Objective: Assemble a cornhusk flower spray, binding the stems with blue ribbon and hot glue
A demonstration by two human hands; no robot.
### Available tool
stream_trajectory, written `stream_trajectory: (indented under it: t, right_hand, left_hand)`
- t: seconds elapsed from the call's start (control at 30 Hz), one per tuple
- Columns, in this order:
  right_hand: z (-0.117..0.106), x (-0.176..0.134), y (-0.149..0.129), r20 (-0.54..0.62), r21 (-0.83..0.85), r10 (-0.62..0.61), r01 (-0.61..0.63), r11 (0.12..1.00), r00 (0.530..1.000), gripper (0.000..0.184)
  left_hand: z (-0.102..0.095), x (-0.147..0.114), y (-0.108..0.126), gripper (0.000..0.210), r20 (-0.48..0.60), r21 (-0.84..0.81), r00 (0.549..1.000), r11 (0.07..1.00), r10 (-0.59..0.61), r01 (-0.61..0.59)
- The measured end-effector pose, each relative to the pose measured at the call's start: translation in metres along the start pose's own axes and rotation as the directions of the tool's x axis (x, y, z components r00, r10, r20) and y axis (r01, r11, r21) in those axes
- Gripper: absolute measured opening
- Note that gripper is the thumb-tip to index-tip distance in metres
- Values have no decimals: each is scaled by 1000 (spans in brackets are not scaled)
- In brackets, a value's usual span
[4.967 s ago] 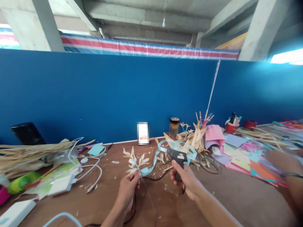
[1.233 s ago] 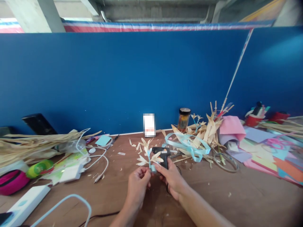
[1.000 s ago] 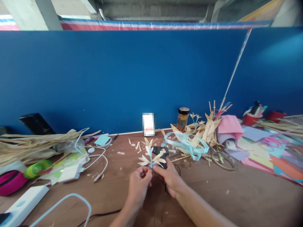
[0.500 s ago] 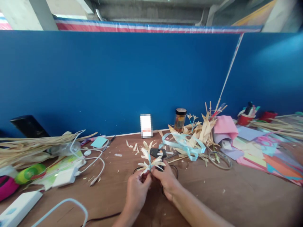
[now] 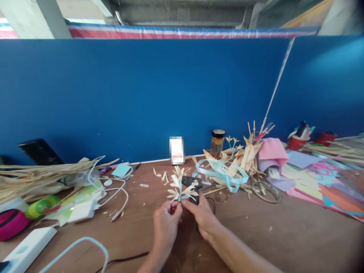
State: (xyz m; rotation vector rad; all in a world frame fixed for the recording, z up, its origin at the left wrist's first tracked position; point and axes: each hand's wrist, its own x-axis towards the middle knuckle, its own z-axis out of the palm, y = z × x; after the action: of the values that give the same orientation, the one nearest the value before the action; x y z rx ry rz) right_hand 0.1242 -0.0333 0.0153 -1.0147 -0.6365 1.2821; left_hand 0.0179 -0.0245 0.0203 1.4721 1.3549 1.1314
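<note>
A pale dried-husk flower (image 5: 176, 182) with narrow petals and a light blue wrapped stem stands upright between my hands above the table. My left hand (image 5: 165, 225) is closed, its thumb and fingers pinching the stem's lower end. From the other side my right hand (image 5: 205, 217) comes in with thumb and fingertips closed at the same spot on the stem. Just beyond the right fingers is a black glue gun (image 5: 191, 182), its nozzle pointing left and its handle partly covered by that hand. Fingertip contact is partly hidden by the petals.
Light blue ribbon (image 5: 220, 172) and dried husks (image 5: 246, 159) are heaped right of centre, near a black-lidded jar (image 5: 217, 143). Coloured papers (image 5: 315, 182) spread at the far right. White cables (image 5: 125, 201), a power strip (image 5: 30, 248) and husk strips (image 5: 36, 176) occupy the left.
My hands keep their pinch on the flower's stem. The flower's petals have turned and risen slightly, uncovering more of the glue gun. The whole view has shifted a little.
</note>
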Motion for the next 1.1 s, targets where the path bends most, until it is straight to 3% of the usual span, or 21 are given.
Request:
stream_trajectory:
  t: [0.2,0.4,0.63,0.83,1.1]
  right_hand:
    - [1,-1,0,-53,-45,-37,35,998,998,52]
    - [3,-3,-3,-19,-74,-58,57,996,998,42]
    - [3,-3,-3,23,-18,-48,48,999,999,42]
    - [1,0,-5,13,19,-28,28,999,1000,43]
    - [1,0,-4,8,21,-6,6,1000,1000,46]
  left_hand:
    - [2,1,-2,20,-60,130,992,986,109,-101]
    - [1,-1,-1,20,-93,157,987,981,130,-114]
    - [2,0,-5,20,-131,59,986,994,103,-96]
    - [0,3,-4,28,24,-111,1000,994,-9,12]
    - [2,-4,-1,23,-29,-82,999,996,30,-33]
